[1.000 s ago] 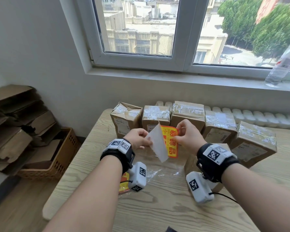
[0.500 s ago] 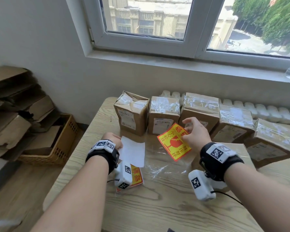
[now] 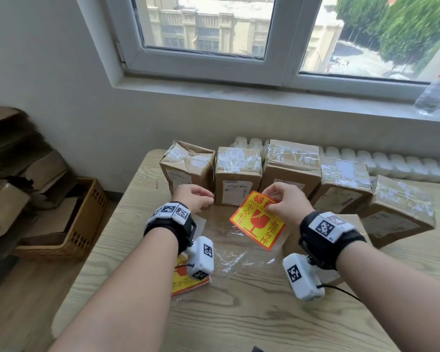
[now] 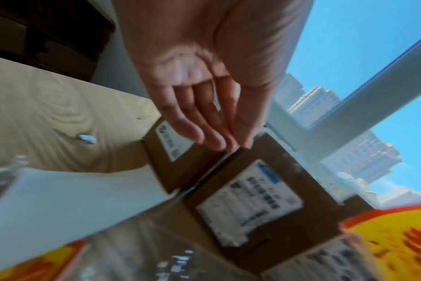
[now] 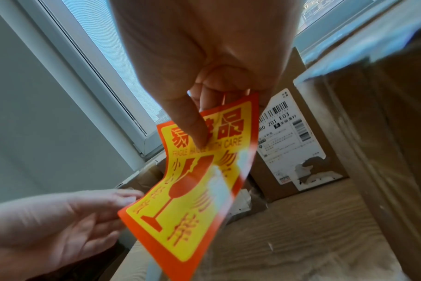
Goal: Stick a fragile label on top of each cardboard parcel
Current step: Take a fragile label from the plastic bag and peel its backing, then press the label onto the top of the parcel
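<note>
Five parcels stand in a row along the far edge of the table, under the window, their taped tops bare of any sticker. The right hand holds a label up off the table in front of the second and third boxes, thumb on its printed face and the curled fingers behind, pinching it near the top edge; the sheet hangs down from that grip with a slight bend and tilts toward the person. It is red-bordered and yellow, with a broken glass drawn on it. The left hand carries nothing: its fingers lie straight and close together, tips just at the seam between the first and second boxes, though whether they touch the cardboard is hard to say. A white backing sheet lies on the table below that wrist, and more labels sit in a small stack nearer the person, partly hidden by the wrist camera. Crinkled clear wrap is spread on the wood between the forearms. A sixth box lies behind the right wrist. To the left, on the floor, a basket stands beside flattened cardboard, and a bottle rests on the sill.
</note>
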`<control>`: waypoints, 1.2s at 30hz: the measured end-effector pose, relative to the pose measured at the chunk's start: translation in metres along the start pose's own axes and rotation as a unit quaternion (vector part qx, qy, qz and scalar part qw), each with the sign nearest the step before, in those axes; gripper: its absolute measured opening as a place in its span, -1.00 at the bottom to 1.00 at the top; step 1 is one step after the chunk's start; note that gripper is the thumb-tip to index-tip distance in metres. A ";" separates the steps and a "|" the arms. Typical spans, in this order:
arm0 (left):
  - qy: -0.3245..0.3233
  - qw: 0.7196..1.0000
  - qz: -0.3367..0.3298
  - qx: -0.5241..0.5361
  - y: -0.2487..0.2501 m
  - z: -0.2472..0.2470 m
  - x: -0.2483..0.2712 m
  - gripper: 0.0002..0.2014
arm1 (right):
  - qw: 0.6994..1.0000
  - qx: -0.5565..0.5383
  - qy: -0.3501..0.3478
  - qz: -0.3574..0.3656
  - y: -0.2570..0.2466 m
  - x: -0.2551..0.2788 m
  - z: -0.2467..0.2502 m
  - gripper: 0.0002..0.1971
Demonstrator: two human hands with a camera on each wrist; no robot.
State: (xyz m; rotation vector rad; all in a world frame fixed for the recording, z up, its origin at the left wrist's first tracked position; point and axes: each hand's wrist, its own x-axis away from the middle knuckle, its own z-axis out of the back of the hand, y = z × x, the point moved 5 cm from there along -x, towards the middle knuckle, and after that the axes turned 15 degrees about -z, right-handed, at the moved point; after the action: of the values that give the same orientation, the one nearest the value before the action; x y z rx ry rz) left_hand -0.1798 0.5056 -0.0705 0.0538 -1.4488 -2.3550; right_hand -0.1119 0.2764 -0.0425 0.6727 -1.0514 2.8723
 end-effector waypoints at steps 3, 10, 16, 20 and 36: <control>-0.133 0.990 -0.042 0.017 0.050 -0.031 0.006 -0.86 | 1.000 -0.013 -0.011 0.017 -0.003 0.009 0.017 -0.80; -0.158 0.985 -0.043 0.061 0.104 -0.072 0.024 -0.93 | 0.997 -0.047 0.000 0.069 0.005 0.029 0.064 -0.70; -0.115 0.984 -0.024 0.134 0.126 -0.099 0.037 -0.95 | 0.986 -0.152 0.063 0.021 0.041 0.038 0.111 -0.52; -0.109 0.974 0.002 0.198 0.130 -0.119 0.043 -0.94 | 0.979 -0.191 0.044 -0.055 0.080 0.034 0.133 -0.73; -0.091 0.991 0.008 0.093 0.123 -0.176 0.067 -0.74 | 0.986 -0.151 0.005 -0.073 0.143 0.034 0.128 -0.75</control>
State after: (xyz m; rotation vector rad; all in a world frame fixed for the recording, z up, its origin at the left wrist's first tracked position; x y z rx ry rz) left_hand -0.1667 0.2833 -0.0353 -0.1276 -1.7444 -2.2555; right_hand -0.1147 0.0820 -0.0287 0.6806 -1.3369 2.5161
